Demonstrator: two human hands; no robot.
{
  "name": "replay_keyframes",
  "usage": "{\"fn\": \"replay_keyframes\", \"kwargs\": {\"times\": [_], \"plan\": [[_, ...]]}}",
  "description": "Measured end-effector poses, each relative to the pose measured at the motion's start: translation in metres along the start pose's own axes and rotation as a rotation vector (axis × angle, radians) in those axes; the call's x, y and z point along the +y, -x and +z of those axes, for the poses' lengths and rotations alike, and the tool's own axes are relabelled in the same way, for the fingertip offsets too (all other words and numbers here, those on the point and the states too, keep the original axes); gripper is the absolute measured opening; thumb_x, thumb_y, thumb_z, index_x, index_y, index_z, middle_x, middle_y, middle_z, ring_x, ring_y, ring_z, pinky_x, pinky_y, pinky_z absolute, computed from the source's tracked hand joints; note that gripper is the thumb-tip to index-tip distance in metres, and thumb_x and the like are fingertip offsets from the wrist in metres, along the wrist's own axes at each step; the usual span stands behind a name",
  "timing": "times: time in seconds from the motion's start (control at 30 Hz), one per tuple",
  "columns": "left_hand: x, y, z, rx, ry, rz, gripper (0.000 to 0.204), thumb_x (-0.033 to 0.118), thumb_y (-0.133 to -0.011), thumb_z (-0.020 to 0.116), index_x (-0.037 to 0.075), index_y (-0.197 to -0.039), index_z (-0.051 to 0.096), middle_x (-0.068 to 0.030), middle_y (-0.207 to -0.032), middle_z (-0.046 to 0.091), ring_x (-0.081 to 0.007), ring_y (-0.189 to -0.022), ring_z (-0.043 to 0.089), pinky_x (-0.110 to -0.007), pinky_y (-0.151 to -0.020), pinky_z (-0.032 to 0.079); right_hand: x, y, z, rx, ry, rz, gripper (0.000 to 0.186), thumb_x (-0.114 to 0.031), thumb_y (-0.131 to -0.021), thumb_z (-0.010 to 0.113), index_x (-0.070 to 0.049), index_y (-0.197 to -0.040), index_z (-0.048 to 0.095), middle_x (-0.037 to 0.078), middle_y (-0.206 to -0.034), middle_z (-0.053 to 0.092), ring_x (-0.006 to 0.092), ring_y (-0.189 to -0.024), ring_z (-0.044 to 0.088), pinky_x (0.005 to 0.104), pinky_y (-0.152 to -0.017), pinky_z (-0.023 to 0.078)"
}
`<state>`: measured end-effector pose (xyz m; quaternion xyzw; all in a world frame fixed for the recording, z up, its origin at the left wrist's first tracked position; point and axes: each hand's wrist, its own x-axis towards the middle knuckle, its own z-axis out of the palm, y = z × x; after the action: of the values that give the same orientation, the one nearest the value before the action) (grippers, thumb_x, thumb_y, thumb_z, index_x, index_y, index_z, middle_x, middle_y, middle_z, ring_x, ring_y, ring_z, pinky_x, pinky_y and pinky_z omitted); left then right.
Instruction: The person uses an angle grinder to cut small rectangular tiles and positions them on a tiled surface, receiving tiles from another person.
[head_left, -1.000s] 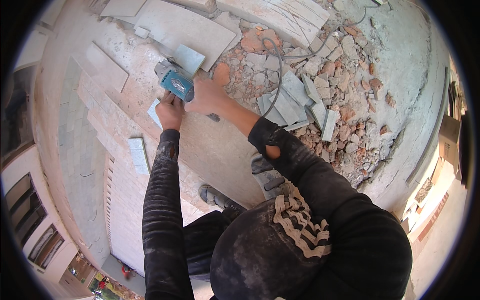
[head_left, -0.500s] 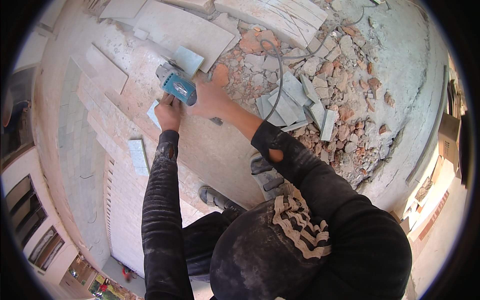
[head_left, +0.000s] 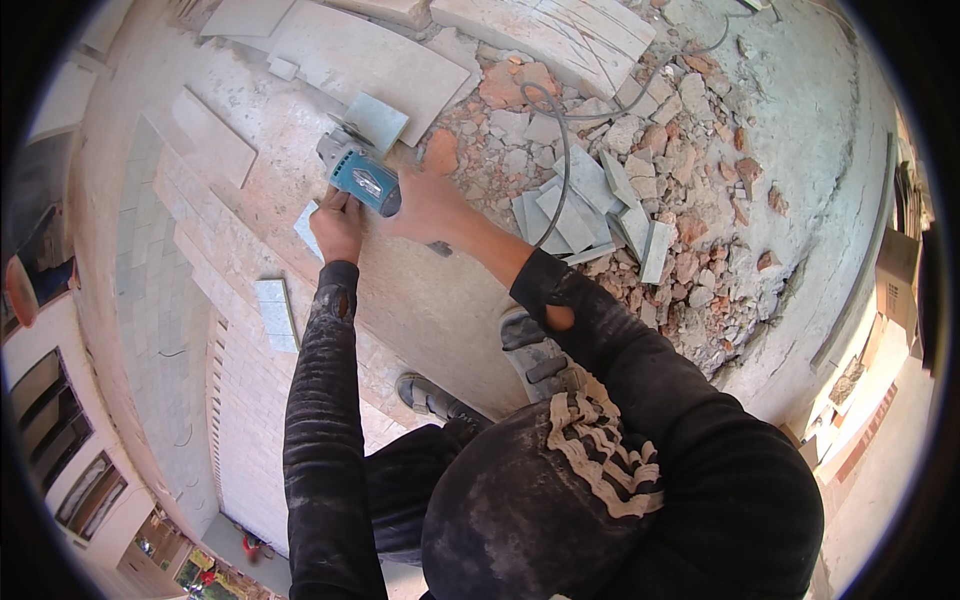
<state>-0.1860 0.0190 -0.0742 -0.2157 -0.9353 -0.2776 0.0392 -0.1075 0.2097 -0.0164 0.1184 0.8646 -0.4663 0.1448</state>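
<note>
My right hand (head_left: 432, 207) is wrapped round the rear body of a teal angle grinder (head_left: 362, 180), whose grey head points to the upper left. The grinder's disc end lies beside a pale grey-green tile (head_left: 376, 122). Close below the tool, my left hand (head_left: 337, 230) has its fingers curled; their tips are partly hidden, so what they grip cannot be made out. Another pale tile piece (head_left: 308, 228) lies just left of that hand, partly covered by it. A scored tile strip (head_left: 276, 315) rests on the ledge nearer to me.
Cut tiles (head_left: 575, 210) are heaped right of my right hand, against broken brick and concrete rubble (head_left: 690, 260). A grey power cord (head_left: 565, 170) loops past them. Large flat slabs (head_left: 370, 65) lie at the far side. My shoe (head_left: 432, 396) is on the ground below.
The grinder and my right hand have shifted slightly to the right and nearer to me. The dust haze beyond the grinder's head has thinned away. My left hand stays in place.
</note>
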Motion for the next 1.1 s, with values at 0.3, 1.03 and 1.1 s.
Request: {"fn": "replay_keyframes", "kwargs": {"times": [0.3,1.03,1.1], "plan": [[0.002,-0.001,-0.001,-0.012,-0.007,-0.002,0.016,0.006,-0.083,0.066,-0.001,-0.096,0.071,-0.0192,-0.095,0.070,-0.0360,-0.081,0.069,-0.036,-0.071,0.054,0.002,0.005,-0.001,-0.004,0.002,0.006,0.068,-0.034,-0.065,0.077,0.008,-0.113,0.053,0.026,-0.098,0.067,0.0409,-0.090,0.068,0.0447,-0.079,0.055],[0.007,0.000,-0.001,-0.027,0.005,-0.066,0.021,0.005,-0.080,0.068,0.000,-0.100,0.072,-0.0152,-0.115,0.068,-0.0334,-0.086,0.070,-0.035,-0.075,0.055,0.000,0.016,-0.009,-0.036,0.034,0.012,0.060,-0.032,-0.069,0.076,0.009,-0.108,0.056,0.028,-0.100,0.068,0.0412,-0.095,0.068,0.0450,-0.085,0.055],[0.007,0.000,-0.001,-0.034,0.006,-0.069,0.022,0.004,-0.080,0.068,0.000,-0.101,0.072,-0.0150,-0.117,0.067,-0.0334,-0.086,0.070,-0.035,-0.075,0.055,0.000,0.016,-0.009,-0.039,0.042,-0.001,0.061,-0.032,-0.069,0.076,0.009,-0.109,0.056,0.028,-0.099,0.068,0.0412,-0.096,0.068,0.0449,-0.085,0.055]]}}
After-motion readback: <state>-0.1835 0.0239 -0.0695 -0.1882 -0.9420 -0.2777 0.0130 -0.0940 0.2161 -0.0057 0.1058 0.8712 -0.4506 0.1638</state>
